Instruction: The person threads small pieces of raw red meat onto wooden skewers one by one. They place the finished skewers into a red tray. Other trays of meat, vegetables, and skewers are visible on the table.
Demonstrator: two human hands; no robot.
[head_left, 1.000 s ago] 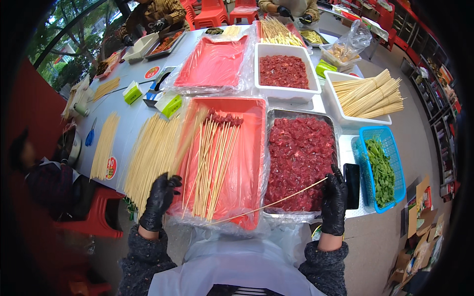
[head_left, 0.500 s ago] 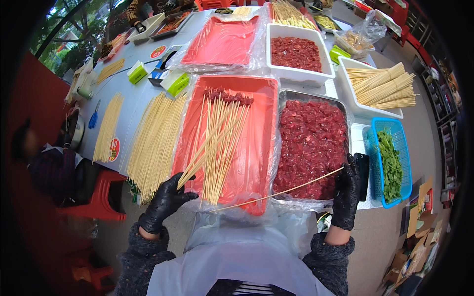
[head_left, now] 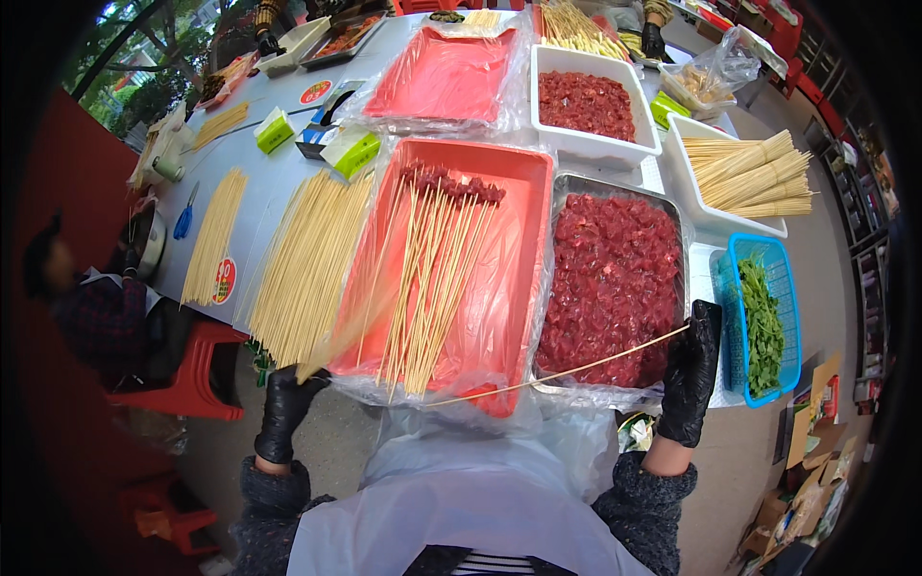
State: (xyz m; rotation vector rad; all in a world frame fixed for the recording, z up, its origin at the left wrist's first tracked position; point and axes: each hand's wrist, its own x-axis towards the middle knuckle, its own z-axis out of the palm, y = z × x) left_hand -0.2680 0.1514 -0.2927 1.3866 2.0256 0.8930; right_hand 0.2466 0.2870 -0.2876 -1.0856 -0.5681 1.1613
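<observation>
My left hand [head_left: 288, 408], in a black glove, is closed on a few bamboo skewers that reach over the near left corner of the red tray [head_left: 504, 307]; they are smeared by motion. My right hand [head_left: 690, 379], also gloved, pinches one end of a single bamboo skewer [head_left: 576, 369]. That skewer slants across the near edge of the tray of raw red meat chunks [head_left: 610, 278], its other end over the red tray's front rim. Inside the red tray lies a row of skewers, with meat chunks [head_left: 451, 185] on their far ends.
Loose bamboo skewers [head_left: 312, 269] are spread left of the red tray. On the right stand a blue basket [head_left: 792, 336] of green herbs and a white bin [head_left: 706, 213] of bundled skewers. Farther back are another red tray [head_left: 442, 77] and a white meat tub [head_left: 595, 144]. A person [head_left: 91, 307] sits left.
My left hand has moved left and down, swinging its skewers away from the row in the red tray. My right hand has shifted slightly right with its skewer.
</observation>
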